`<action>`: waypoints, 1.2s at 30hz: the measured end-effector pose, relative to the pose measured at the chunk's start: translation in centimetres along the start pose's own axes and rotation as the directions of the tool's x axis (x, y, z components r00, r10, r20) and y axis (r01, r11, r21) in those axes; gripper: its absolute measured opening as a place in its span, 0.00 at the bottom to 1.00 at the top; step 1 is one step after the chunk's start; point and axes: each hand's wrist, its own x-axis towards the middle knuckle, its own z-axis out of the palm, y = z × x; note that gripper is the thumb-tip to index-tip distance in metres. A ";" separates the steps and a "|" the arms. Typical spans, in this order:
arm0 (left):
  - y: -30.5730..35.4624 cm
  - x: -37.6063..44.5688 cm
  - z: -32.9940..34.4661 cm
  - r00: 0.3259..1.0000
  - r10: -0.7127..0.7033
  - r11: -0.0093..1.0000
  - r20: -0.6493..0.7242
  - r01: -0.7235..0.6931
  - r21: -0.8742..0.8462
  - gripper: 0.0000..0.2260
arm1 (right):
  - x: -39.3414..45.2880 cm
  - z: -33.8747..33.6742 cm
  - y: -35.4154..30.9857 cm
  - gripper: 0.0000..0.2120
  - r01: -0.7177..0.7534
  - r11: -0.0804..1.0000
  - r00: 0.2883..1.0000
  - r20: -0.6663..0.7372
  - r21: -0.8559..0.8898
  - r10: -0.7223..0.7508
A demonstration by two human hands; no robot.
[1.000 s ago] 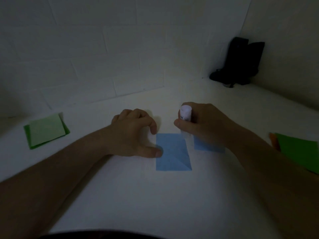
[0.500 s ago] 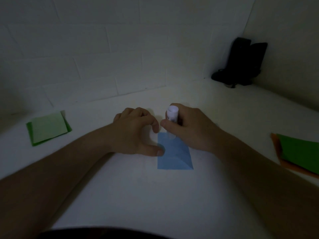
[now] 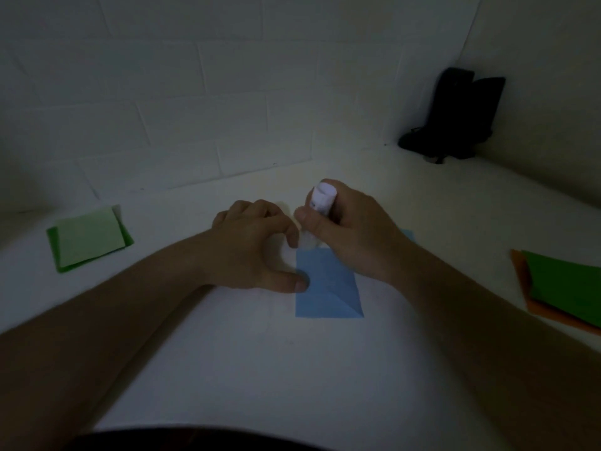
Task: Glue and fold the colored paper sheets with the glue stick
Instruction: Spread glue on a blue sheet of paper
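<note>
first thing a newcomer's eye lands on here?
The right hand gripping an upright white glue stick at the far edge of the blue paper, mid-table. The left hand pins that sheet's left edge with its thumb. Green sheets lie far left.

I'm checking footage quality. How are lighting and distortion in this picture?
Head view: dim overall, brightest around the blue paper and glue stick, corners darkened; wide-angle bending curves the wall's brick lines; the bag is a near-featureless black shape.

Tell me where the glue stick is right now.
In the head view, the glue stick stands mid-table in the right hand, tip down at the blue paper's far edge, beside the left hand.
</note>
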 end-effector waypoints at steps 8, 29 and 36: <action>-0.1 0.1 0.1 1.000 0.005 1.000 -0.013 -0.005 0.029 0.39 | -0.6 0.8 -0.1 0.13 -0.032 0.999 0.995 0.099 0.016 0.030; -0.2 -0.1 0.1 0.999 0.032 0.998 -0.040 -0.034 -0.044 0.31 | -1.2 -3.3 1.4 0.12 -0.057 0.994 0.971 0.228 -0.090 0.077; -0.3 0.0 0.2 0.999 0.023 0.998 -0.034 -0.024 -0.049 0.30 | -0.9 -4.7 2.3 0.13 -0.052 0.981 0.970 0.224 -0.184 0.094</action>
